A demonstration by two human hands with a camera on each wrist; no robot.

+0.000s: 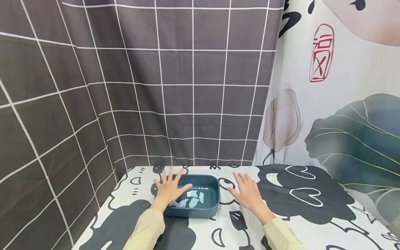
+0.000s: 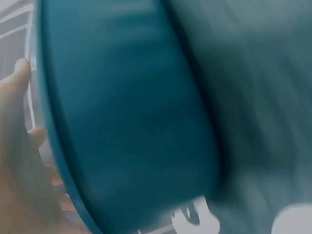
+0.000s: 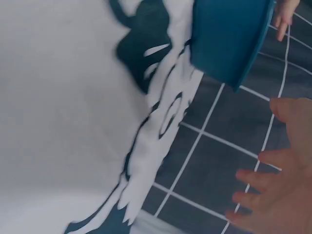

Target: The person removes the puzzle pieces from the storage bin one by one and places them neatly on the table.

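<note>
The left hand (image 1: 168, 191) spreads its fingers wide over the left end of the blue tub (image 1: 203, 213), hiding part of it; I can't tell if they touch. The right hand (image 1: 248, 195) has its fingers apart, holding nothing, right of the tub. Pale scraps (image 1: 193, 202) lie inside. The tub sits on a patterned cloth (image 1: 203, 231), before a grey checked curtain (image 1: 209, 66).

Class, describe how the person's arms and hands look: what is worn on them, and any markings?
The left hand and right hand are bare, without gloves. The left sleeve and right sleeve are pale yellow and long, ending near the wrists. The left one bears a faint, thin marking, too small to read.
</note>
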